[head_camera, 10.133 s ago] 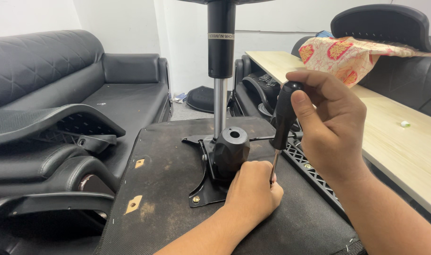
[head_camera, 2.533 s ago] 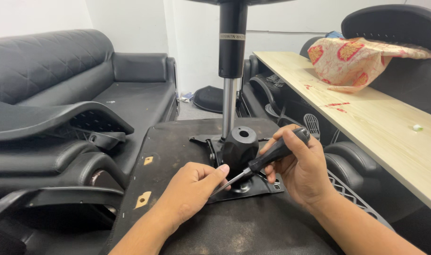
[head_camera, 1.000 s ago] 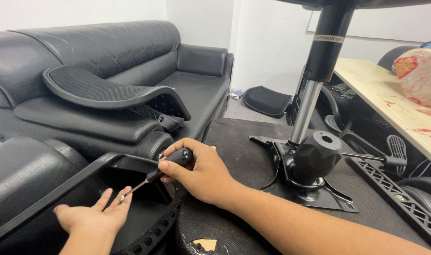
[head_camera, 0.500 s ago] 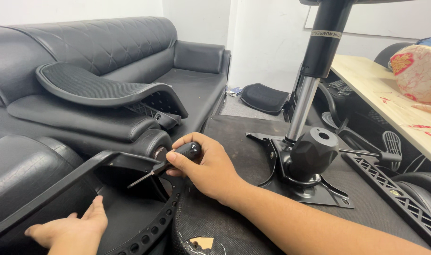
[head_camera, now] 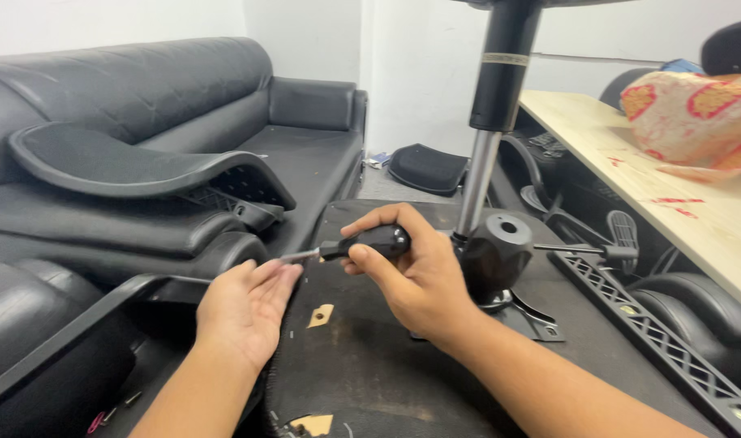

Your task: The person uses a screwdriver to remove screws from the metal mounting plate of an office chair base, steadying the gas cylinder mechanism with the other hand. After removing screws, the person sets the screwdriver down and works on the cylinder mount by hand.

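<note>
My right hand (head_camera: 411, 272) grips a black-handled screwdriver (head_camera: 362, 242) sideways, its metal shaft pointing left toward my left hand (head_camera: 244, 308). That left hand is held palm up at the left edge of the upturned black chair seat (head_camera: 370, 365), fingers together and slightly curled; whether a small part lies in the palm is not clear. The screwdriver tip sits just above the left fingertips. To the right of my right hand stands the black tilt mechanism (head_camera: 500, 259) with its metal plate and the chrome gas cylinder (head_camera: 477, 182) rising from it.
A black leather sofa (head_camera: 184, 105) holds loose armrest pads (head_camera: 135, 166) at left. A pale wooden table (head_camera: 670, 195) with a red-patterned bag (head_camera: 695, 122) runs along the right. A mesh chair-back frame (head_camera: 654, 332) lies beside the seat. A black tray (head_camera: 54, 357) sits at lower left.
My left hand has come up out of the black tray and now lies palm up by the seat edge. My right hand with the screwdriver moved right, back over the seat.
</note>
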